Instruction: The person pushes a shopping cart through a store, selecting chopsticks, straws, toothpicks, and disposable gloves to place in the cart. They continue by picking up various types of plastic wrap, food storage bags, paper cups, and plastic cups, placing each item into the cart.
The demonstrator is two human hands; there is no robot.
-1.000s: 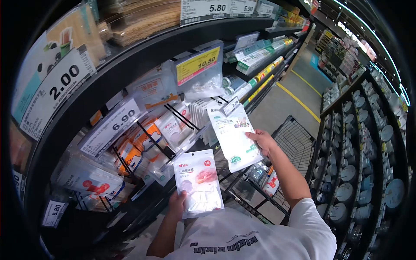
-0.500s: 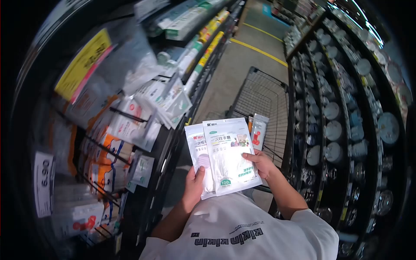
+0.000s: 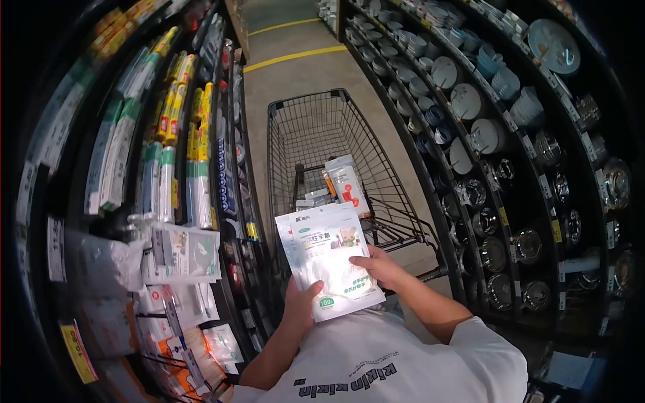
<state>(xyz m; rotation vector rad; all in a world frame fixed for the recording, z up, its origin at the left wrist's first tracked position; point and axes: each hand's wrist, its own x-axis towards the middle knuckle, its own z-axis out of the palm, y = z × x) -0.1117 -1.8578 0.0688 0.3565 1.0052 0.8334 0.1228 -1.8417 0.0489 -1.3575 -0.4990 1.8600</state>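
In front of my chest I hold a white and green packet of disposable gloves [image 3: 329, 258] with a printed front and a green "100" mark. A second glove packet lies behind it, and only a narrow strip shows along the left edge. My left hand [image 3: 302, 302] is closed on the lower left edge, its thumb on the front. My right hand [image 3: 376, 269] grips the right edge, thumb pressed on the front face. The fingers behind the packets are hidden. Just beyond them, a white packet with a red print [image 3: 349, 188] rests in the shopping cart [image 3: 272, 134].
At left, a shelf holds yellow and green boxed rolls [image 3: 161, 174] and hanging bagged goods [image 3: 178, 252], with a yellow price tag [image 3: 79, 352] low down. Bowls and plates [image 3: 487, 134] fill the right-hand shelves. The grey floor [image 3: 285, 77] has yellow stripes farther along the aisle.
My view has swung from the left shelf towards the cart and aisle. The two glove packets, fanned apart before, now overlap almost fully, and my left thumb lies on the front one.
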